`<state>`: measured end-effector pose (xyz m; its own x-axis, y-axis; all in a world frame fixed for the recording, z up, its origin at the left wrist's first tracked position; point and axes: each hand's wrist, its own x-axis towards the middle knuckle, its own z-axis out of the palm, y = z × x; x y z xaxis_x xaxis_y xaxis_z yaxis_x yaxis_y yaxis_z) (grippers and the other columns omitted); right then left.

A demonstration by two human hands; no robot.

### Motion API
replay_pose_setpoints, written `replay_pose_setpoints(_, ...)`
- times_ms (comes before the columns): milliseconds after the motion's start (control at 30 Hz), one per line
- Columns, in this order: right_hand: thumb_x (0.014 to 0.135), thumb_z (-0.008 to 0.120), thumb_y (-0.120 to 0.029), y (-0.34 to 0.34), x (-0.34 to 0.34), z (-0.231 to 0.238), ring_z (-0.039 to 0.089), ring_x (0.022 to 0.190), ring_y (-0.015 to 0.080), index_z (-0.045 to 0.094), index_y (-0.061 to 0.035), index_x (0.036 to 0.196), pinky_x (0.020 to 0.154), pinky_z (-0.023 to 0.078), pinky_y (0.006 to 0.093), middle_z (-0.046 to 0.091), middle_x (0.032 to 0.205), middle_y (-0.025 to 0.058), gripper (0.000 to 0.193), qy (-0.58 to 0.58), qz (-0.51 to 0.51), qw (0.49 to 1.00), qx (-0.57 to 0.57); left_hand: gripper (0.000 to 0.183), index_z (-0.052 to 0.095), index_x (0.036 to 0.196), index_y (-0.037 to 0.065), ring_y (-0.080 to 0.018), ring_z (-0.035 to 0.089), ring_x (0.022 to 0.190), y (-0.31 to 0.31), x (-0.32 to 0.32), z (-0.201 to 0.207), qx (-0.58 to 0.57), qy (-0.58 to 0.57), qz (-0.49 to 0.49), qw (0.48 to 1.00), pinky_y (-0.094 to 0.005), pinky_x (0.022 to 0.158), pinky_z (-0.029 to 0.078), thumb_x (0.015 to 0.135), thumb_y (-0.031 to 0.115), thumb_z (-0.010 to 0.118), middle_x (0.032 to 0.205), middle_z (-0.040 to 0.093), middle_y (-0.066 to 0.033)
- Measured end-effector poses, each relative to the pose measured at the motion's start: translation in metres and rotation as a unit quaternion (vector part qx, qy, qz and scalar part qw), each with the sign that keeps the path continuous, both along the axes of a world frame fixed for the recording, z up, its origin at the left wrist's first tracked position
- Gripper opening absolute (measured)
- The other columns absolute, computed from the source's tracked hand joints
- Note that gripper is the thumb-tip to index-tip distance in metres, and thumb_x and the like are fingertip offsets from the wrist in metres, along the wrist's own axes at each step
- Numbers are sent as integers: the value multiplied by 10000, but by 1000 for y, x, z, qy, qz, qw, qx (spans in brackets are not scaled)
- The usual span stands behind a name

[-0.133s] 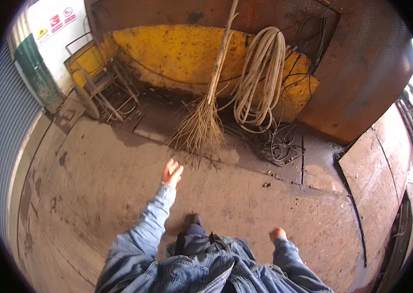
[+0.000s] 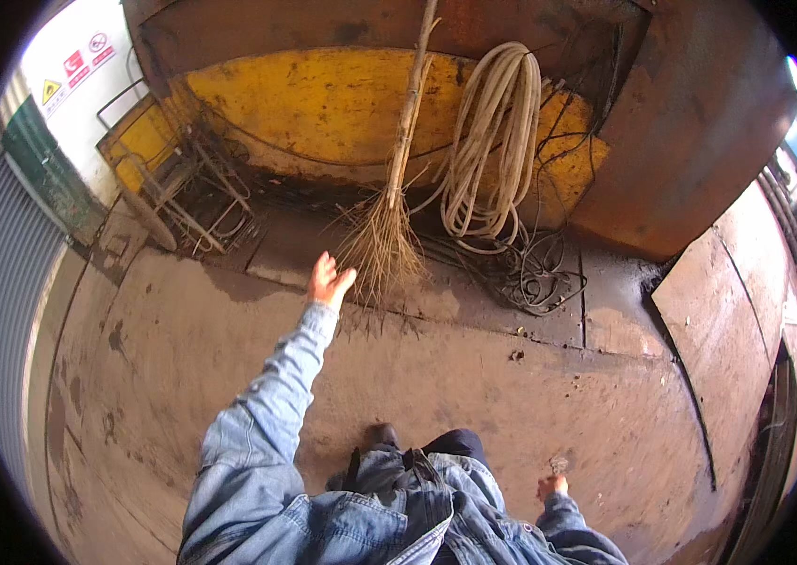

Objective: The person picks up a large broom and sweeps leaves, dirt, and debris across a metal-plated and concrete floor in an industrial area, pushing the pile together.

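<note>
A twig broom (image 2: 403,141) stands upright before the rusty metal wall, its bristles spread downward and the top of its handle cut off by the view. My left hand (image 2: 330,282) is stretched out toward the bristles, fingers apart and nothing in them. In the picture its fingertips come close beside the twigs; contact does not show. Low on the right, my right hand (image 2: 552,486) hangs by my side with curled fingers. A small greyish shape shows just above it, and I cannot tell whether the hand holds it.
A coiled pale hose (image 2: 496,141) hangs right of the broom, over tangled dark cables (image 2: 542,282). A metal frame cart (image 2: 191,193) stands at the left, near a corrugated shutter (image 2: 12,273). Metal plates (image 2: 723,292) lie on the floor at the right.
My left hand has moved forward, closer to the broom's bristles. My right hand has dropped back toward my body. The view has shifted slightly, and my right leg now shows.
</note>
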<state>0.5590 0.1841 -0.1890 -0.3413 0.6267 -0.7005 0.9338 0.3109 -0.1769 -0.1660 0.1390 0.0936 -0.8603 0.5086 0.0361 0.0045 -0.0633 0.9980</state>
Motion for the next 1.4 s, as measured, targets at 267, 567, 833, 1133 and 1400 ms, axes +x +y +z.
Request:
replay_pose_setpoints(267,742,603,-242,-41,-119,89,639,723,206,640,-28,914,629,520,325,654,758,125,277,-105,-118,987,-27,862,238,1339,12,-308,351,1226,219,-188,4,-188,193,50,962,-386,1002,324,680,250,740,1345,335,-198)
replay_pose_setpoints(567,741,604,-180,140,-238,42,614,672,245,625,12,887,586,504,353,633,752,146,242,121,-454,871,-147,980,189,1356,31,-329,317,1244,439,-294,59,-295,246,29,923,-375,1036,269,629,388,741,1358,304,-209)
replay_pose_setpoints(833,755,496,-68,253,-375,123,594,504,250,548,89,905,445,494,334,591,627,170,223,258,-556,785,-86,1013,206,1350,25,-339,333,1232,563,-396,62,-263,263,46,927,-367,1024,289,602,439,750,1353,305,-225)
replay_pose_setpoints(1133,783,601,-287,144,-368,146,628,674,303,652,-104,806,598,487,417,650,761,164,192,48,-447,893,-16,986,135,1374,25,-329,258,1277,680,-445,62,-287,158,-4,945,-387,1058,251,664,375,724,1409,207,-185)
replay_pose_setpoints(1400,771,589,-260,150,-438,182,622,660,318,636,-82,763,569,475,411,640,734,184,184,40,-301,945,120,892,222,1347,15,-352,425,1152,689,-468,65,-265,223,30,938,-411,965,371,665,329,705,1297,391,-207)
